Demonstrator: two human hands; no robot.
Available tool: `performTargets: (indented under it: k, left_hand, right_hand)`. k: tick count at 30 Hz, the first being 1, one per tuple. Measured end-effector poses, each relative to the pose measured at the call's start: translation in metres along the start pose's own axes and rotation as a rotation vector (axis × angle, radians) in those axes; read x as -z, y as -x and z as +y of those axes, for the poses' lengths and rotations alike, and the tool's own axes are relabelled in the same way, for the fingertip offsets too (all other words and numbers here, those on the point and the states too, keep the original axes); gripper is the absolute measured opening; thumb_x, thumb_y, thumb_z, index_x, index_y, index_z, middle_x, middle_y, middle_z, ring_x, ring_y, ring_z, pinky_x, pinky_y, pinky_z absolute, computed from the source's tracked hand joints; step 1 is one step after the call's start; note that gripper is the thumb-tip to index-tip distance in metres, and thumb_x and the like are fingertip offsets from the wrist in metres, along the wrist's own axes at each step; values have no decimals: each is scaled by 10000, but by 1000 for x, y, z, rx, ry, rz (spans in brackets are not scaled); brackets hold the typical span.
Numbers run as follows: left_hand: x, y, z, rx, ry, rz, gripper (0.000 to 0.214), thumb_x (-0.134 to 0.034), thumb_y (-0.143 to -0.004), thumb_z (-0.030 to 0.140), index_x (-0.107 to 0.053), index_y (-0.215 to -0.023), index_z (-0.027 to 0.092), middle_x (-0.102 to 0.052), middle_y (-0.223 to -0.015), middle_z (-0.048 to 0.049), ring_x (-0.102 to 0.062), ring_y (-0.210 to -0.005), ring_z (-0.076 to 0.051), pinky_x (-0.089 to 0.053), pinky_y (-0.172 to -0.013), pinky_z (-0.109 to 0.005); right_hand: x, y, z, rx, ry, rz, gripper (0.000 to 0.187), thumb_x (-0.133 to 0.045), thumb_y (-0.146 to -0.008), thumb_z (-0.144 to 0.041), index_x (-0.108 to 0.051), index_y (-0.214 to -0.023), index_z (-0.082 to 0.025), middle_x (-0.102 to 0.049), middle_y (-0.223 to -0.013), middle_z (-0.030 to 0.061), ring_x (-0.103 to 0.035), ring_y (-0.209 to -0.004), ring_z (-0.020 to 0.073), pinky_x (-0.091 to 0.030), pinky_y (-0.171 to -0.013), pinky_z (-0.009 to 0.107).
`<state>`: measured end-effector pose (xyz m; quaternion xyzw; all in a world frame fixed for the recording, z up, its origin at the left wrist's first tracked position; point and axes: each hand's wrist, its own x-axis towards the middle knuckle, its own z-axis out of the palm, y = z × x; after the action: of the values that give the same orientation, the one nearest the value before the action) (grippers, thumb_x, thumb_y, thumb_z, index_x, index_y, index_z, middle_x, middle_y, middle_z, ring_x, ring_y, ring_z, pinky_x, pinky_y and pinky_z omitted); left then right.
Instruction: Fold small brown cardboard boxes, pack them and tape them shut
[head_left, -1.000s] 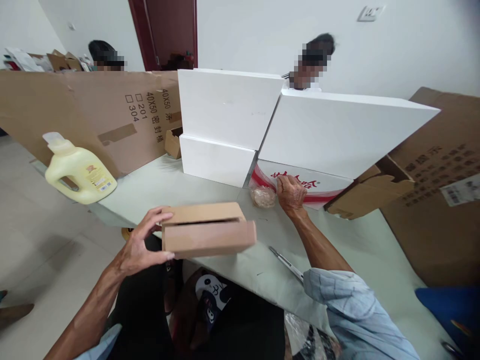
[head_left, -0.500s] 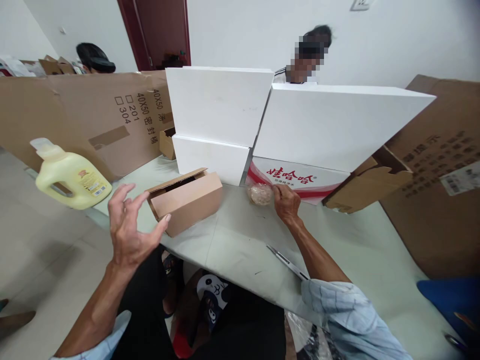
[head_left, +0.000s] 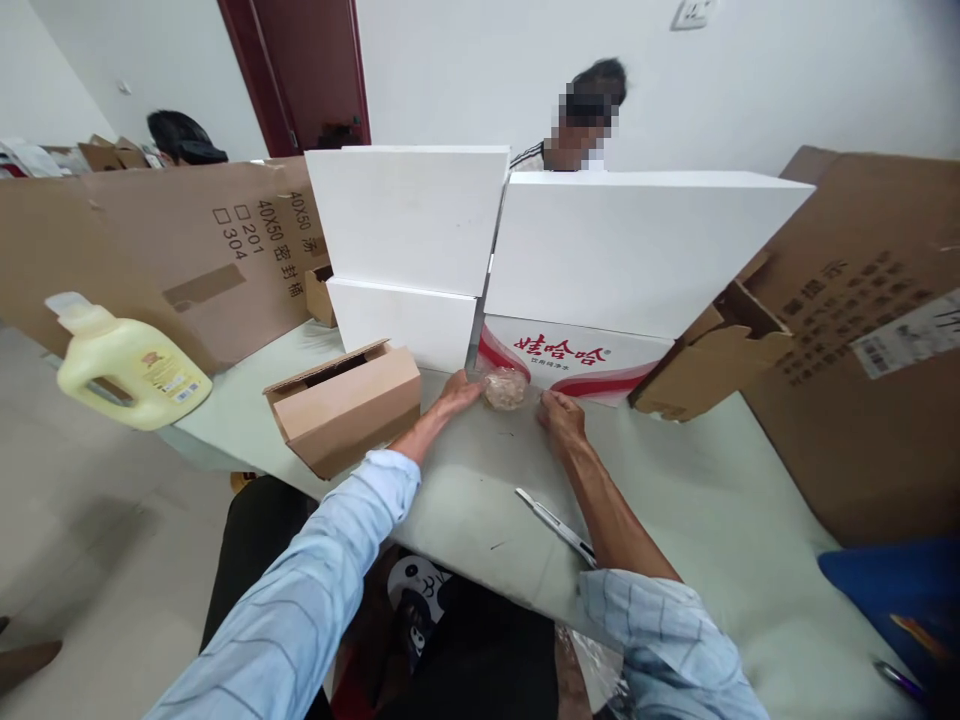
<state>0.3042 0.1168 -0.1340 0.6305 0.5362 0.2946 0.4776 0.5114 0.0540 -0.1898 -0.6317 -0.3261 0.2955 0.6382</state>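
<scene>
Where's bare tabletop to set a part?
Free: tabletop between right forearm, open carton and blue object; smaller patch between left sleeve and knife. Crowded: wrapped bundle, hemmed by left hand, right hand and printed carton.

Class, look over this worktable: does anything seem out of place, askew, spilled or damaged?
The small cardboard box looks askew: it sits slanted to the table's front edge, a dark gap along its top. The utility knife lies loose beside the right sleeve, where it might get knocked. No spill shows.
</scene>
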Motion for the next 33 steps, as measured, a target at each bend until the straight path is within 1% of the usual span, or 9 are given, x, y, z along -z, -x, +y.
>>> performTargets:
  k: [2, 5, 8, 11, 14, 18, 23, 27, 33]
  left_hand:
    - [-15, -14, 2, 48, 65, -19, 358, -720, -1044, 381, -682, -1315, 150, -717, -1306, -112, -726, -1133, -255, -639, -972, -463]
    - [-31, -13, 0, 50, 177, -35, 384, -778, -992, 338, -694, -1290, 111, -751, -1238, -144, -744, -1056, -250, -647, -908, -412]
    - [-30, 13, -8, -17, 289, -50, 597, -886, -851, 290, -662, -1370, 95, -783, -1234, -159, -749, -1052, -251, -624, -885, -336]
    - [-12, 57, -17, -128, 407, -81, 862, -917, -759, 319, -556, -1528, 173, -745, -1378, -125, -730, -1160, -262, -609, -911, -307]
    - [14, 107, -22, -268, 480, -148, 825, -904, -712, 274, -608, -1474, 170, -717, -1428, -128, -678, -1290, -301, -564, -1042, -340]
    - [40, 169, -14, -258, 431, -300, 767, -859, -724, 223, -625, -1452, 168, -712, -1413, -127, -653, -1321, -318, -516, -1124, -393]
    - [57, 225, -5, -177, 375, -399, 740, -815, -736, 199, -623, -1451, 216, -681, -1433, -100, -642, -1305, -300, -517, -1092, -377]
    - [63, 253, -11, -146, 384, -443, 743, -778, -728, 176, -603, -1449, 223, -685, -1357, -84, -650, -1214, -276, -529, -1022, -358]
    - [73, 274, -18, -153, 434, -564, 731, -775, -735, 164, -589, -1438, 240, -711, -1163, -32, -678, -1104, -252, -552, -990, -365]
  right_hand:
    - [-3, 2, 1, -64, -68, -31, 381, -781, -966, -532, -682, -897, -171, -702, -840, 0, -661, -732, 143, -578, -686, 294]
    - [-5, 15, -2, -115, -166, -94, 491, -898, -753, -638, -688, -851, -205, -762, -885, 33, -723, -861, 212, -622, -710, 331]
    - [4, 45, -12, -125, -244, -160, 623, -957, -569, -717, -696, -832, -217, -803, -1025, 82, -755, -998, 285, -658, -768, 393]
    - [28, 88, -31, -77, -286, -248, 604, -928, -661, -745, -717, -841, -208, -795, -1219, 129, -751, -1124, 305, -665, -865, 428]
    - [55, 132, -58, 127, -241, -258, 464, -810, -899, -663, -755, -870, -203, -804, -1172, 122, -754, -992, 222, -644, -847, 357]
    - [73, 180, -104, 434, -152, -130, 326, -720, -1035, -504, -788, -902, -214, -766, -879, 38, -602, -657, 131, -545, -667, 281]
    - [57, 224, -148, 729, 109, -115, 203, -660, -1091, -301, -787, -947, -232, -754, -872, 14, -575, -604, 119, -490, -614, 282]
    - [38, 242, -157, 1062, 315, -175, 155, -661, -1048, -118, -758, -1028, -237, -781, -911, 23, -703, -740, 156, -553, -720, 298]
    - [26, 261, -159, 1272, 481, -448, 191, -663, -1007, -40, -698, -1112, -195, -808, -1078, 96, -772, -926, 203, -592, -850, 330]
